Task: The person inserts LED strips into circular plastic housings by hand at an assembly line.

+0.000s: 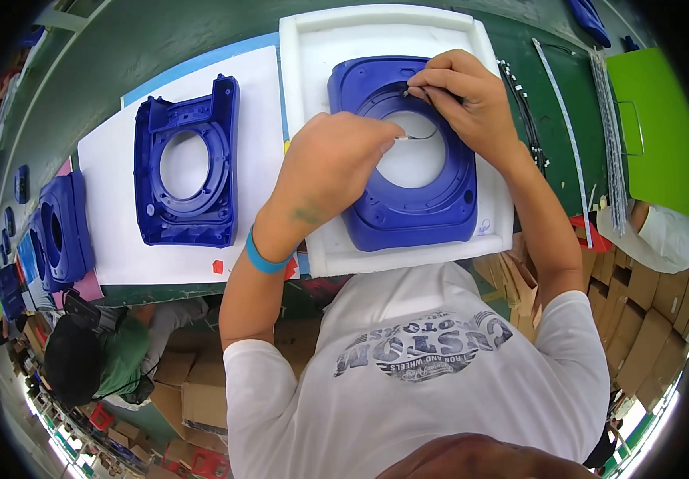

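A blue plastic housing point(408, 218) with a large round opening lies in a white foam tray point(310, 86). Over that opening, my left hand point(336, 164) is closed in a pinch on the end of a thin wire point(420, 138), with a small pale piece at its fingertips. The wire bends up toward my right hand point(470, 97). My right hand is closed at the upper rim of the opening, its fingertips pinching a small dark part point(405, 91) that looks like a cable end. A blue wristband point(268, 254) circles my left wrist.
Left of the tray, another blue housing point(220, 172) lies inner side up on a white sheet point(105, 172). Dark cables point(525, 112) and pale strips point(565, 120) lie to the right, near a green panel point(654, 128). A co-worker point(93, 359) is at lower left, beside cardboard boxes point(204, 403).
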`<state>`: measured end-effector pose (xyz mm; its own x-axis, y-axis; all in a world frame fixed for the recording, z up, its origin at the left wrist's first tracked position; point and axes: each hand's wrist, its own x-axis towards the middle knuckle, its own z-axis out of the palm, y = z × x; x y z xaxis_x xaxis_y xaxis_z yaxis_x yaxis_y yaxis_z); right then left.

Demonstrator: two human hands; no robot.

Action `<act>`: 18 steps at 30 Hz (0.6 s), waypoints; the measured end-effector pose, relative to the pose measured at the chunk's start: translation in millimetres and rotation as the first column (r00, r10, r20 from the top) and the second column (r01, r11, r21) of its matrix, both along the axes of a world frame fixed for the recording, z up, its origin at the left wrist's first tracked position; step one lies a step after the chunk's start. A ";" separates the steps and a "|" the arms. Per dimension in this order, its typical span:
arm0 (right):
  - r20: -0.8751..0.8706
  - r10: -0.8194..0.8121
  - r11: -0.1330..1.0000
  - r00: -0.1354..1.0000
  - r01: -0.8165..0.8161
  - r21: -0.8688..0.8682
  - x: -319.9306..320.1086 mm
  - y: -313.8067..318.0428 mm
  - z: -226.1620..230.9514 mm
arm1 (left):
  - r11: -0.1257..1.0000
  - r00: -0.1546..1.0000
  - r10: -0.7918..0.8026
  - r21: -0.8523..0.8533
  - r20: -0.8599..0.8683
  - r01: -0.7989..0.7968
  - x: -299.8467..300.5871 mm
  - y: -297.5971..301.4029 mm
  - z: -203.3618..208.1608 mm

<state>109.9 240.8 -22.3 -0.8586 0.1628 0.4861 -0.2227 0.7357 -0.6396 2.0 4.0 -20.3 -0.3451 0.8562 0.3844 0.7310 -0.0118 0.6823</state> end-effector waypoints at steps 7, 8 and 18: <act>-0.088 0.033 0.948 0.996 -0.003 0.319 -2.3 6.3 11.8 | 0.997 0.955 -0.050 -0.064 -0.294 0.033 8.4 12.9 5.3; -0.130 0.051 0.927 0.990 0.001 0.376 -3.8 7.3 11.3 | 0.994 0.930 -0.074 -0.106 -0.359 0.039 8.5 15.0 5.7; -0.203 0.158 0.832 0.966 -0.020 0.554 -3.5 9.1 14.1 | 0.976 0.918 -0.078 -0.219 -0.389 -0.010 24.8 28.9 9.5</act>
